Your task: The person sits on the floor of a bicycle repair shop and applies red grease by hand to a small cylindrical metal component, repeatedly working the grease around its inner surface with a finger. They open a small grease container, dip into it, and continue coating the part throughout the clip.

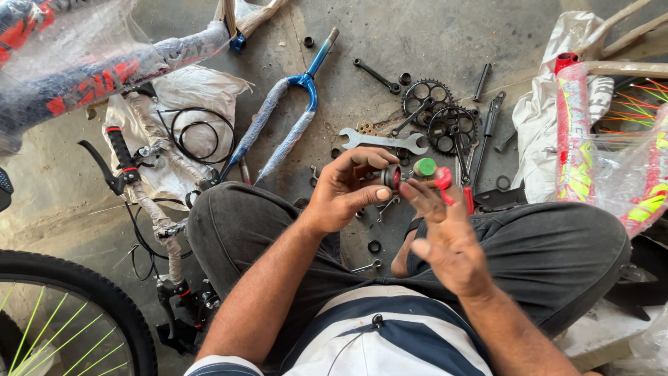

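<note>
Two bare hands work over a floor strewn with bicycle parts, seen from above by a person seated cross-legged on concrete. At far left lie a spoked wheel (62, 313) and a wrapped handlebar (142, 174) with its cables, none of it mounted. Next to these a blue fork (289, 118), partly sleeved in wrap, rests loose on the floor, well apart from the wrapped frame (83, 76) at upper left. At centre the left hand (341, 191) pinches a small round metal cup (391, 177) between thumb and fingertips. Touching it from the other side, the right hand (449, 233) is spread, its fingertips on the cup, nothing clenched. Just beyond sit a green cap (424, 166) and a red-handled tool (445, 184). Farther back lie a spanner (383, 141) and chainrings (438, 111). By this evidence assembly looks barely begun: the bearing part is only being prepared, and everything else waits.
</note>
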`<control>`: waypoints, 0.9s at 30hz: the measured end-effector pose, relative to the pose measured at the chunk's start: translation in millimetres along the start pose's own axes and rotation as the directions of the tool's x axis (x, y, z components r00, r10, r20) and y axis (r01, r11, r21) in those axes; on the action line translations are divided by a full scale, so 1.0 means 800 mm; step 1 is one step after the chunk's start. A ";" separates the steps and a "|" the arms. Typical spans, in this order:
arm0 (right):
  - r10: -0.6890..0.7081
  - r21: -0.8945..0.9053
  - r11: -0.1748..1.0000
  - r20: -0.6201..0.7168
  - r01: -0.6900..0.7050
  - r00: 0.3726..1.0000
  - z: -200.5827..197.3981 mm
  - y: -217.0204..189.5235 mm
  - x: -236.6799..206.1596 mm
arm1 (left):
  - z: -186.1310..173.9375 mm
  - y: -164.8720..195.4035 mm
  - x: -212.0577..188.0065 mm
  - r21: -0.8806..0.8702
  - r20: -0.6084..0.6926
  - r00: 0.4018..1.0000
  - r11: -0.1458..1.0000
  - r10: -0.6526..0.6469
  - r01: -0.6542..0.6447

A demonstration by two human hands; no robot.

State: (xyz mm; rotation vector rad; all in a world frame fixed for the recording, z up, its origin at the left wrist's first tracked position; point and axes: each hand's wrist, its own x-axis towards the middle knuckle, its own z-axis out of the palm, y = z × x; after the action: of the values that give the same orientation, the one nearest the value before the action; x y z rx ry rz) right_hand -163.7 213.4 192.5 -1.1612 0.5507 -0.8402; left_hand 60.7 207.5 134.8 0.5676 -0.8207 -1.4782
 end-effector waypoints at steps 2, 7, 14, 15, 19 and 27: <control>-0.017 0.028 0.999 -0.011 0.017 1.000 -0.002 -0.002 0.001 | -0.001 0.000 0.002 0.007 -0.003 1.000 1.000 0.014 -0.014; -0.022 0.071 0.997 0.017 0.021 1.000 -0.001 0.010 0.009 | 0.004 -0.003 0.002 -0.029 0.032 0.999 0.999 0.027 -0.026; 0.045 0.269 0.961 0.059 -0.059 0.997 0.003 0.026 0.013 | 0.006 -0.001 0.002 -0.063 0.082 0.995 0.997 0.056 -0.051; 0.077 0.298 0.950 0.063 -0.092 0.995 0.003 0.027 0.012 | 0.005 0.000 0.003 -0.066 0.095 0.993 0.996 0.063 -0.057; 0.102 0.172 0.979 0.039 -0.107 0.994 0.002 0.025 0.014 | 0.001 0.004 0.002 -0.043 0.065 0.997 0.998 0.037 -0.034; -0.083 -0.712 0.700 -0.004 0.056 0.997 -0.003 -0.020 0.016 | 0.003 0.000 -0.001 -0.041 0.100 0.994 0.997 -0.054 0.058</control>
State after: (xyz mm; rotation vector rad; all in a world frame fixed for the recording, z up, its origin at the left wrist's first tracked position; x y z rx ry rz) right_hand -162.7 199.1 207.2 -1.8961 0.9163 -0.7216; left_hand 58.6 208.6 136.0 0.4913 -0.8530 -1.5823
